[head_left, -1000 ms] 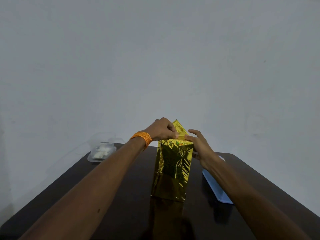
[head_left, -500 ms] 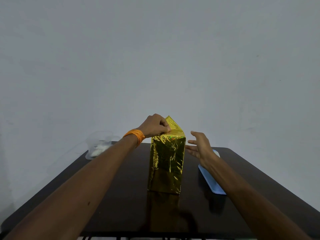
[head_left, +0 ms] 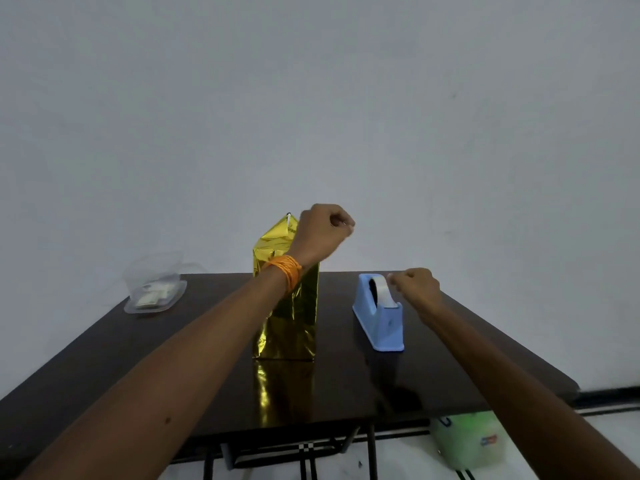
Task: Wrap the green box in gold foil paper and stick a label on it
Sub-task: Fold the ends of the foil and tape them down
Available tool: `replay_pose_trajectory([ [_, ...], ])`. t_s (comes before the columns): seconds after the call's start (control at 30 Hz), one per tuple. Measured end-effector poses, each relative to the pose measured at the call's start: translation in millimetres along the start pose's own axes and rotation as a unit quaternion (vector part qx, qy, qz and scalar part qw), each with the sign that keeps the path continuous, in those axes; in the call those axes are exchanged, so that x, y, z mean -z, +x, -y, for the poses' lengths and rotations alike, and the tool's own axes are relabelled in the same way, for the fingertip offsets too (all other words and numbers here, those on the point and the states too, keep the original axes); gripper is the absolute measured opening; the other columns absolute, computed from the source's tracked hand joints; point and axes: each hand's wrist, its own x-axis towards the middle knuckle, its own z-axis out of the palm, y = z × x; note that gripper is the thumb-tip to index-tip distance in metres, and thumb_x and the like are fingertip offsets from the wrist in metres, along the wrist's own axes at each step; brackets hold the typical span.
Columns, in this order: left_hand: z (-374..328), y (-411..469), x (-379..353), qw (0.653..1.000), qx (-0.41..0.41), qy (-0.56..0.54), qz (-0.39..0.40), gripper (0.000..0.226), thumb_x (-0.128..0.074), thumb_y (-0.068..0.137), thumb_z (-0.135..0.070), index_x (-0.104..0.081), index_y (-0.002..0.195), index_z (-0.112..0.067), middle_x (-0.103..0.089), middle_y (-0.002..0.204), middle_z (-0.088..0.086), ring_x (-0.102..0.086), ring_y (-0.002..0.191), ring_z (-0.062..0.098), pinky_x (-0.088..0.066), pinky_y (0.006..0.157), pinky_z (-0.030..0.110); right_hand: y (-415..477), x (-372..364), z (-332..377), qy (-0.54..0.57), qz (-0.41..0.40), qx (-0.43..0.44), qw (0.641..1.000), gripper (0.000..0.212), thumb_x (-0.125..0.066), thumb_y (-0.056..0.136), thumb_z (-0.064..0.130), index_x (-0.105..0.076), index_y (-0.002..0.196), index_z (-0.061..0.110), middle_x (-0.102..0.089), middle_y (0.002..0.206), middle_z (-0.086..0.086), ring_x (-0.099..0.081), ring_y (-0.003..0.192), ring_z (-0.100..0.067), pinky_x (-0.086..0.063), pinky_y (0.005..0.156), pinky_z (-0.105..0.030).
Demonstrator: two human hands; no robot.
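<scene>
The box wrapped in gold foil stands upright at the middle of the dark table; no green shows. A pointed foil flap sticks up at its top left. My left hand, with an orange band on the wrist, is curled over the box's top and holds the folded foil there; what lies under its fingers is hidden. Right of the box sits a light blue tape dispenser. My right hand pinches the tape end at the roll.
A clear plastic container with small pale items in it sits at the table's far left corner. A green translucent tub stands on the floor under the table's near right edge. A bare wall rises behind the table.
My right hand left the box's top and moved right to the tape dispenser, where it now pinches the tape. My left hand stayed on the foil top. The view tilted down.
</scene>
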Motion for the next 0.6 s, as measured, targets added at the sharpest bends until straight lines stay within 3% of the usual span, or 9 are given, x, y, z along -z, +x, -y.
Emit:
replay_pose_trajectory([
  [0.1, -0.3, -8.4, -40.5, 0.997, 0.032, 0.021, 0.069, 0.017, -0.068, 0.077, -0.008, -0.075, 0.091, -0.012, -0.067, 0.075, -0.002, -0.063, 0.066, 0.012, -0.053, 0.07, 0.027, 3.4, 3.7, -15.6, -0.032, 0.024, -0.048, 0.998, 0.04, -0.068, 0.087, 0.031, -0.064, 0.079, -0.008, -0.057, 0.075, -0.02, -0.051, 0.063, -0.026, -0.042, 0.061, -0.036],
  [0.23, 21.4, -26.5, -84.4, 0.974, 0.115, 0.074, 0.183, 0.026, -0.076, 0.073, -0.007, -0.074, 0.099, -0.006, -0.071, 0.098, 0.01, -0.068, 0.089, 0.024, -0.057, 0.077, 0.032, 8.0, -0.9, -27.4, 0.005, 0.075, -0.126, 0.989, 0.037, -0.07, 0.088, 0.029, -0.066, 0.103, -0.005, -0.061, 0.089, -0.016, -0.045, 0.06, -0.017, -0.036, 0.054, -0.029],
  [0.33, 41.4, -41.3, -108.8, 0.952, 0.142, 0.112, 0.247, 0.031, -0.084, 0.073, -0.02, -0.075, 0.098, -0.003, -0.073, 0.101, 0.01, -0.067, 0.09, 0.023, -0.056, 0.079, 0.034, 7.8, -5.0, -28.4, 0.085, 0.097, -0.162, 0.978, 0.029, -0.07, 0.087, 0.012, -0.064, 0.106, -0.01, -0.059, 0.082, -0.015, -0.051, 0.061, -0.02, -0.039, 0.051, -0.029],
  [0.43, 57.2, -47.8, -124.9, 0.944, 0.155, 0.119, 0.264, 0.04, -0.086, 0.071, -0.036, -0.077, 0.093, -0.005, -0.074, 0.097, 0.01, -0.069, 0.09, 0.025, -0.056, 0.079, 0.038, 10.9, -5.9, -26.3, 0.105, 0.105, -0.165, 0.975, 0.02, -0.071, 0.082, -0.002, -0.065, 0.098, -0.013, -0.062, 0.077, -0.016, -0.056, 0.059, -0.022, -0.043, 0.043, -0.025],
  [0.5, 61.7, -48.7, -129.6, 0.949, 0.157, 0.121, 0.246, 0.041, -0.086, 0.07, -0.038, -0.077, 0.091, -0.004, -0.074, 0.094, 0.01, -0.069, 0.088, 0.025, -0.057, 0.079, 0.04, 16.2, -8.4, -25.2, 0.087, 0.101, -0.156, 0.979, 0.017, -0.074, 0.081, 0.0, -0.067, 0.093, -0.01, -0.064, 0.078, -0.017, -0.055, 0.057, -0.021, -0.042, 0.042, -0.025],
  [0.6, 65.0, -50.0, -133.9, 0.959, 0.151, 0.108, 0.216, 0.041, -0.088, 0.068, -0.038, -0.077, 0.09, -0.005, -0.075, 0.092, 0.01, -0.07, 0.084, 0.023, -0.058, 0.079, 0.04, 26.1, -13.7, -27.1, 0.068, 0.074, -0.138, 0.985, 0.017, -0.08, 0.08, 0.01, -0.07, 0.084, -0.003, -0.072, 0.093, -0.018, -0.068, 0.075, -0.026, -0.056, 0.064, -0.035],
])
